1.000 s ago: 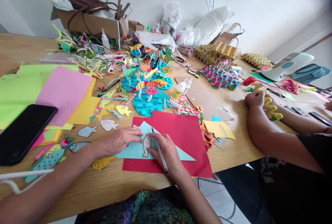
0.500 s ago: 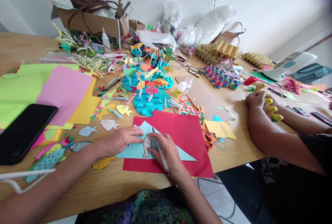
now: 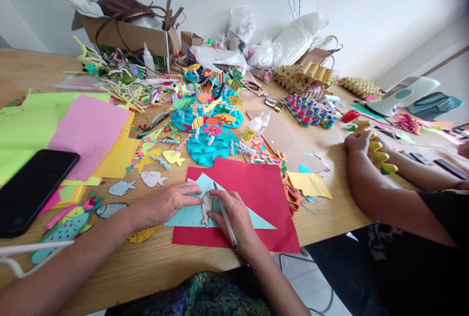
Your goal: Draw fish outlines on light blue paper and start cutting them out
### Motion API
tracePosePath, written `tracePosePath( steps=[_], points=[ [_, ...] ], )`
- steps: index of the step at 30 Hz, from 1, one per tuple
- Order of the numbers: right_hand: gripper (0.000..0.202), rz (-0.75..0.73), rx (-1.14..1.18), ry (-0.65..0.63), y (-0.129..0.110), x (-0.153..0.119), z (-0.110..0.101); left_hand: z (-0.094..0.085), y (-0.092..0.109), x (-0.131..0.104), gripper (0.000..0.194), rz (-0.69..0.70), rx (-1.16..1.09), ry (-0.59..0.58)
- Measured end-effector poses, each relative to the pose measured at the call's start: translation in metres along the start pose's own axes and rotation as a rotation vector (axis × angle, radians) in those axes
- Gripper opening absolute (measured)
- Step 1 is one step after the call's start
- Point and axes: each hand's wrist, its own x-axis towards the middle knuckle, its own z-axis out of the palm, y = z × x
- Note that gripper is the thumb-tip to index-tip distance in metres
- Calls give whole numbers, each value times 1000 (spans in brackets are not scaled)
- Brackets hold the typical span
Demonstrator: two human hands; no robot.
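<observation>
Evidently the drawing on the light-blue sheet (image 3: 261, 222) is only partly done: a pencil-like fish outline (image 3: 187, 216) shows on its left portion, while a striped paper fish (image 3: 207, 207) lies beside that outline with its head pointing away from the person and its tail towards them. Whether a line already runs around this striped fish is too small to tell; as far as shows, neither shape is cut out of the sheet, so the cutting looks undone. Several separate fish on the counter (image 3: 146, 277) suggest that others are further along: a white fish (image 3: 154, 178), a pale-blue fish (image 3: 121, 187), a grey fish (image 3: 110, 210) and a yellow spotted fish (image 3: 144, 235) partly behind the left forearm. The blue sheet rests on a larger red sheet (image 3: 252, 179). As for the grip, the right hand (image 3: 236, 216) is closed around a clear pen (image 3: 227, 223), whose tip points away near the striped fish's head; contact with the paper cannot be made out. The striped fish lies just left of that grip, with the right thumb at its edge. On its other side, the left hand (image 3: 170, 203) spreads extended fingers over the blue sheet, grasping nothing visible.
</observation>
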Motion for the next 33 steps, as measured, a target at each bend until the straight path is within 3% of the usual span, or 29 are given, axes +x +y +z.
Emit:
tracePosePath(
  steps=[14,28,33],
  points=[
    [43,2,-16,40,2,2,3,9,-4,-6,37,-40,72,-87],
    [42,14,-19,37,4,3,5,13,-5,-6,43,-19,83,-14],
    [42,11,-23,23,4,3,4,6,-3,4,40,10,85,30]
  ],
)
